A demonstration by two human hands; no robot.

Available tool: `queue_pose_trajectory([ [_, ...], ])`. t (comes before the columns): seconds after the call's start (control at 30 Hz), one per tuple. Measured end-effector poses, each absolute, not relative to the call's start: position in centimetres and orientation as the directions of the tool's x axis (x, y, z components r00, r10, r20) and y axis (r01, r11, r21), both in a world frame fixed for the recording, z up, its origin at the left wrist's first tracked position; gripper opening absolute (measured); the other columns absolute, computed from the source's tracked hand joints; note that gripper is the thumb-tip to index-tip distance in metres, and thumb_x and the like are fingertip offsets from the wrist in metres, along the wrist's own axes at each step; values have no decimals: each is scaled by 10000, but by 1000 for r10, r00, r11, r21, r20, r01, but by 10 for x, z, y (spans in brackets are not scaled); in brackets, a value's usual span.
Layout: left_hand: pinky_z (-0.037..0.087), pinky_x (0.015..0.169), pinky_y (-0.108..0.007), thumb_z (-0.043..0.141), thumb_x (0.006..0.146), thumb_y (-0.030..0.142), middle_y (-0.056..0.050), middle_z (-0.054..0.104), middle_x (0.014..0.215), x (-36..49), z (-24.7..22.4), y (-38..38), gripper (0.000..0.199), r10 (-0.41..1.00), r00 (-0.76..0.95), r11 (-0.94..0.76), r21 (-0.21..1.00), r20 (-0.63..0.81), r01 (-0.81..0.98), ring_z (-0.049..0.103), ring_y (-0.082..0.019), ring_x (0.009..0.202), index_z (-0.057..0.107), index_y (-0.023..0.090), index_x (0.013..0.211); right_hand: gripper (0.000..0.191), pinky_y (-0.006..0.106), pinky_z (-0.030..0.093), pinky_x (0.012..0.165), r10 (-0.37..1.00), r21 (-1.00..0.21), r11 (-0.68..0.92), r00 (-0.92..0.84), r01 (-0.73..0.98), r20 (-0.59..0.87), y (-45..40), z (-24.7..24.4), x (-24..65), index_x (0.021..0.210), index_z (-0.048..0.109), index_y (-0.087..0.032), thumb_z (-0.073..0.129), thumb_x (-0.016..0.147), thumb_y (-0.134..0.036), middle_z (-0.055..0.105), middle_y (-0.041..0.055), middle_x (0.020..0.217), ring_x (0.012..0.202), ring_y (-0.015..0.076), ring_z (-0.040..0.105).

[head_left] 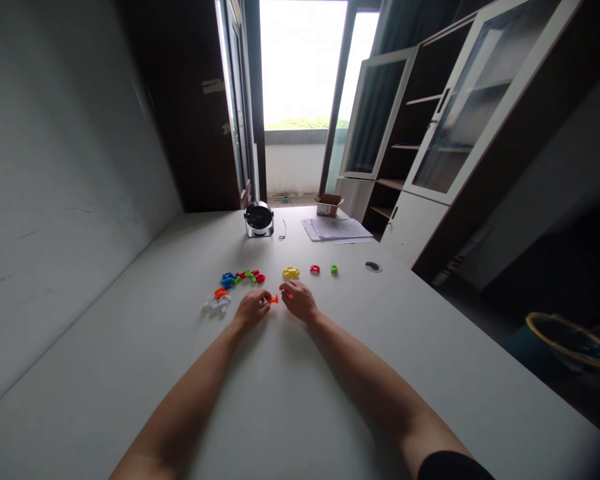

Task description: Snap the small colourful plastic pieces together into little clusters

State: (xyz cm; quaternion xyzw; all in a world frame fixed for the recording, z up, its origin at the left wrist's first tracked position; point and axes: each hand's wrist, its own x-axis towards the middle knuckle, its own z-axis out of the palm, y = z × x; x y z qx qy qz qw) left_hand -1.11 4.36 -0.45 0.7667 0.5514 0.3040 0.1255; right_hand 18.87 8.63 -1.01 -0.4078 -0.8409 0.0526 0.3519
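Note:
My left hand [253,308] is closed, its fingertips pinching a small orange plastic piece [275,299] just above the white tabletop. Close by on the right, my right hand [300,301] curls its fingers over another bit of orange plastic, mostly hidden by the fingers. Beyond the hands lie a yellow plastic piece [291,273], a red piece [315,269] and a green piece [334,269]. A cluster of blue pieces [228,280] with green and red ones sits to the left. White pieces [218,305] and an orange-red piece [221,293] are nearer me.
A round black-and-silver device [259,219] stands at the table's far end, beside a thin looped cord [283,231]. Papers [337,229] and an open cardboard box [329,205] are at the far right. A round cable hole [373,267] is near the right edge. A wall borders the left side.

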Motion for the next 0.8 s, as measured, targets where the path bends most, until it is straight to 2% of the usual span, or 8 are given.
queue_pose_trajectory([
  [0.2, 459, 694, -257, 555, 871, 264, -16, 688, 877, -11, -4, 44, 149, 923, 183, -368, 632, 340, 682, 602, -151, 737, 671, 242, 963, 242, 312, 442, 869, 646, -343, 753, -532, 561, 547, 81, -7, 185, 1139, 600, -233, 594, 899, -203, 644, 44, 1001, 944, 190, 577],
  [0.47, 487, 691, -244, 559, 877, 296, -13, 706, 859, -17, -7, 48, 160, 927, 168, -373, 784, 335, 495, 634, -137, 732, 653, 211, 974, 285, 335, 474, 893, 613, -310, 781, -572, 542, 545, 81, -4, 185, 1174, 594, -254, 617, 892, -213, 624, 58, 1086, 1020, 201, 582],
  [0.63, 480, 678, -247, 557, 864, 266, -6, 703, 834, -17, -8, 47, 176, 931, 168, -361, 748, 325, 556, 630, -139, 717, 655, 221, 1004, 220, 321, 473, 898, 606, -312, 788, -577, 531, 548, 80, -4, 184, 1141, 603, -243, 573, 927, -204, 634, 55, 1069, 1008, 190, 590],
  [0.8, 479, 669, -252, 561, 874, 307, -9, 706, 836, -15, -5, 44, 201, 933, 168, -350, 703, 317, 619, 626, -141, 686, 647, 233, 1040, 207, 306, 473, 885, 613, -312, 780, -565, 542, 553, 80, -5, 184, 1152, 606, -232, 560, 951, -242, 645, 59, 1045, 988, 183, 600],
])
